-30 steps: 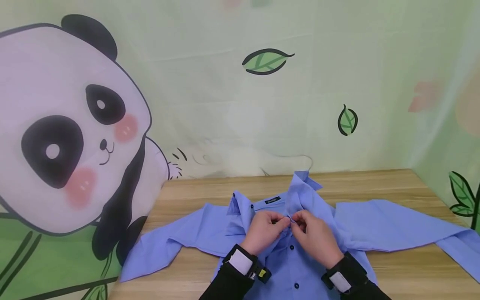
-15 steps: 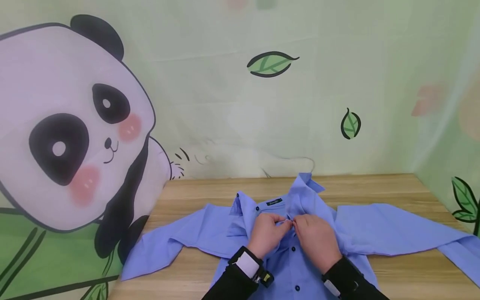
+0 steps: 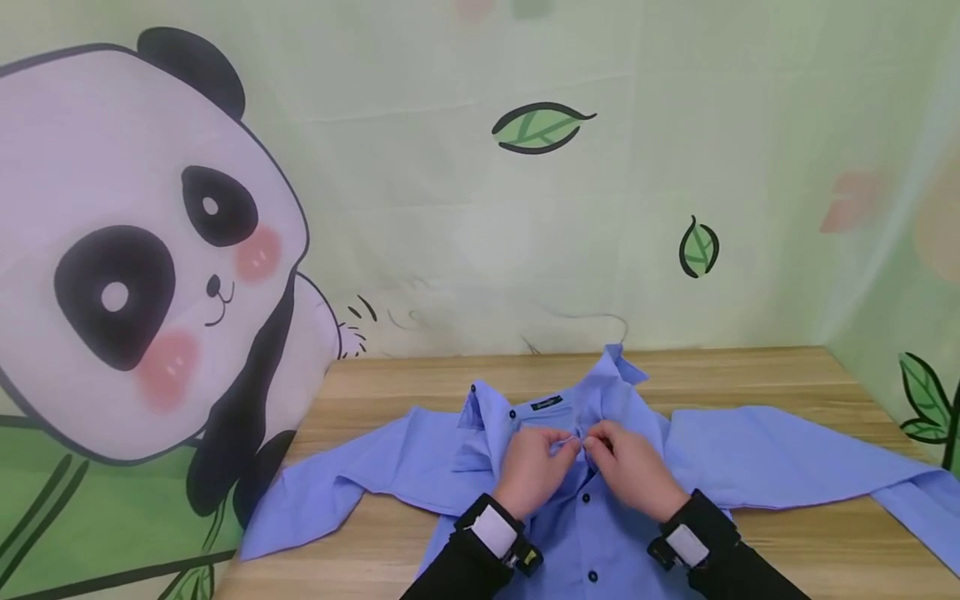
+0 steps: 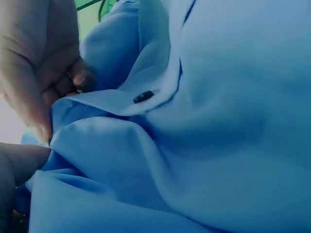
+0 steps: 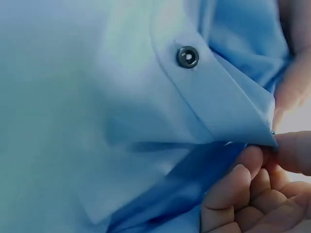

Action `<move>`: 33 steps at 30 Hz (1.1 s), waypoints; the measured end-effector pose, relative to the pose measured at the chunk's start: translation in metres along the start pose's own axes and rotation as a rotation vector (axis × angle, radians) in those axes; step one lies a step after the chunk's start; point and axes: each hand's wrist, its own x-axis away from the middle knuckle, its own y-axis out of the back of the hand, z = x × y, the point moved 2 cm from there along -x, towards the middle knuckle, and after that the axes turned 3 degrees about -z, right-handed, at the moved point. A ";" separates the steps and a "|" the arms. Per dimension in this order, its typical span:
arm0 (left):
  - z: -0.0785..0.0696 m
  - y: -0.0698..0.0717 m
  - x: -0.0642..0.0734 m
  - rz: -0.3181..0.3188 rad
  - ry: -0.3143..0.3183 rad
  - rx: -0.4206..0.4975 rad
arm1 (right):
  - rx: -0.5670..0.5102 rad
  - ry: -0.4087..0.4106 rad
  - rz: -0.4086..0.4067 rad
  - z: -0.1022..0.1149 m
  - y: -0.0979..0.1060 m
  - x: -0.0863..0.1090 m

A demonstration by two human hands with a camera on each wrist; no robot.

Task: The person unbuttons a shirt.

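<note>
A blue long-sleeved shirt lies spread on the table, its collar raised at the back. Both hands meet at the front placket just below the collar. There my left hand pinches one edge of the placket between thumb and forefinger. Opposite it, my right hand pinches the cloth too, fingertips nearly touching the left ones. In the right wrist view a dark button shows on the placket, and a sliver of another lies at the pinched edge. The left wrist view has a dark button edge-on beside the fingers.
The wooden table ends at a printed cloth backdrop with a panda. The shirt's sleeves stretch out to both sides, the right one folded over at its end. A black label sits inside the collar.
The right hand rolled over the placket and back, its thumb and forefinger showing again. The left hand keeps its pinch with little movement. The raised collar leans slightly differently.
</note>
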 end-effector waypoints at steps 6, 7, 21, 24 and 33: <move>-0.007 0.004 0.002 0.070 -0.079 0.082 | -0.046 -0.062 -0.039 -0.009 0.008 -0.003; -0.007 0.006 0.002 0.061 -0.082 0.089 | -0.031 -0.071 -0.063 -0.011 0.008 -0.003; 0.014 0.052 0.006 -0.420 -0.160 -0.516 | -0.108 -0.246 -0.277 -0.026 0.028 -0.002; -0.009 0.042 0.010 -0.354 -0.336 -0.518 | -0.153 -0.204 -0.243 -0.022 0.027 -0.003; -0.028 0.000 0.013 0.216 -0.351 -0.552 | -0.263 -0.070 -0.173 -0.008 0.030 -0.001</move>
